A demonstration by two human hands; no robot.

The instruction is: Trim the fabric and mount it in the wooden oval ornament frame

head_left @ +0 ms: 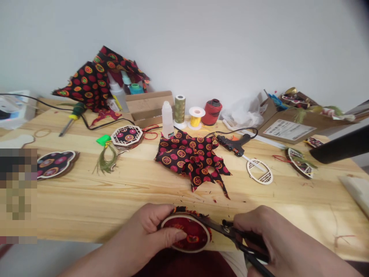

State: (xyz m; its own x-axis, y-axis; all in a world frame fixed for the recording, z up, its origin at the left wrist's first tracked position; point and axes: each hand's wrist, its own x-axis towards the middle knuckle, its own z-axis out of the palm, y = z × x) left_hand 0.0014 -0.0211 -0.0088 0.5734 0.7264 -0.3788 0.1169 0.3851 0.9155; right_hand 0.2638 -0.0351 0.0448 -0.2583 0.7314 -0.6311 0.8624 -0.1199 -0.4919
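Head view: the oval frame (195, 231) lies between the left hand (154, 227), pinching it, and the right hand (266, 229), gripping scissors (229, 232).

I'm getting full craft workshop vibes over the head cam, though I'm not able to tell if it's sitting inside a home. A pale wooden table (115, 200) is running along a plain wall (184, 46), and it's basically all making stuff. A yellow spool (196, 120) and a red spool (212, 113) are standing at the back, and a black glue gun (235, 145) is lying near a cut-out wooden oval (265, 178). Jagged patterned fabric (178, 154) is sprawling mid-table. I'm also seeing scissors (227, 231) meeting the frayed edge of a cloth-faced oval (191, 241), plus a cardboard box (291, 126) that's overflowing with bits.
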